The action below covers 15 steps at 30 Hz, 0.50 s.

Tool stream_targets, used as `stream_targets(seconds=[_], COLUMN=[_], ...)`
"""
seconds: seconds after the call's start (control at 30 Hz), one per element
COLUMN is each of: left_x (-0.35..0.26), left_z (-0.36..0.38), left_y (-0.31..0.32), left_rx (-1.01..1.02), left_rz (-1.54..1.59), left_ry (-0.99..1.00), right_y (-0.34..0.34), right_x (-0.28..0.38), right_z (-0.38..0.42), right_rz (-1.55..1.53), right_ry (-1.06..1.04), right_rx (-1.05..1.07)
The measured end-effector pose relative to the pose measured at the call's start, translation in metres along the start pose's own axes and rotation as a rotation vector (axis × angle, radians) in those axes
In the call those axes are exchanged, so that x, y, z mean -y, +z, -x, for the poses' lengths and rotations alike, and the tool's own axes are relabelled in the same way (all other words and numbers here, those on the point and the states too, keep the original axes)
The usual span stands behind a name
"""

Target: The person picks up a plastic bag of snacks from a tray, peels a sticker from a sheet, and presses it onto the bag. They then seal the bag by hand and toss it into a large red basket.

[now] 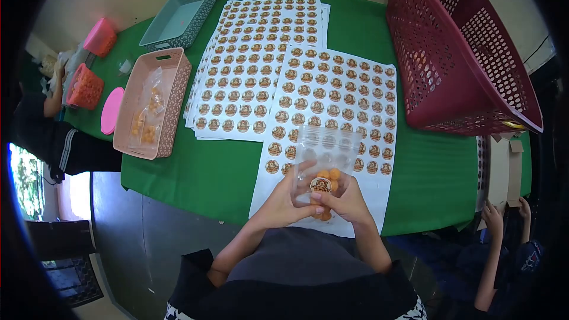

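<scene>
Both hands are meeting at the near edge of the green table [207, 178], closed together around a small clear bag [325, 160] of orange snack balls [332, 176]. The left hand [286, 201] is cupping the bag's lower left side; the right hand [347, 201] is gripping its lower right, thumb pressing on a round brown sticker [320, 185] at the bag's front. The bag is standing with its long axis running away from the hands, its empty upper part rising beyond the fingertips, so neither hand is nearer than the other. Directly beneath and beyond the hands is lying a sticker sheet [338, 95], with a stack of further sheets [261, 53] farther off to the left. Well to the left of the left hand is resting a pink tray [172, 106] holding filled bags; far to the right of the right hand is tilting a red basket [456, 59]. Another person's hands [504, 213] are working at the lower right.
</scene>
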State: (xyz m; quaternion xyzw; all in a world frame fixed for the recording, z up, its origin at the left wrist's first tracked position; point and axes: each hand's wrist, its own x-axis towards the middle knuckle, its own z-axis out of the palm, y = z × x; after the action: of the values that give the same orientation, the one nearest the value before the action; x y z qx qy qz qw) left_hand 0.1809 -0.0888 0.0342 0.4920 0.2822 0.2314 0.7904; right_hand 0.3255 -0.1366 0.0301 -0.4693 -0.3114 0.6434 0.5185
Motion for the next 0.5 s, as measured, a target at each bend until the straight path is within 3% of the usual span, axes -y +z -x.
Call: stream_targets(seconds=[0.5], left_x=[0.008], left_z=[0.002], left_y=[0.0], left_rx=[0.003], left_rz=[-0.068], left_ry=[0.001], right_y=[-0.004], right_x=[-0.015], right_z=[-0.004], right_rz=[0.111], right_ry=[-0.032], right_rx=[-0.054])
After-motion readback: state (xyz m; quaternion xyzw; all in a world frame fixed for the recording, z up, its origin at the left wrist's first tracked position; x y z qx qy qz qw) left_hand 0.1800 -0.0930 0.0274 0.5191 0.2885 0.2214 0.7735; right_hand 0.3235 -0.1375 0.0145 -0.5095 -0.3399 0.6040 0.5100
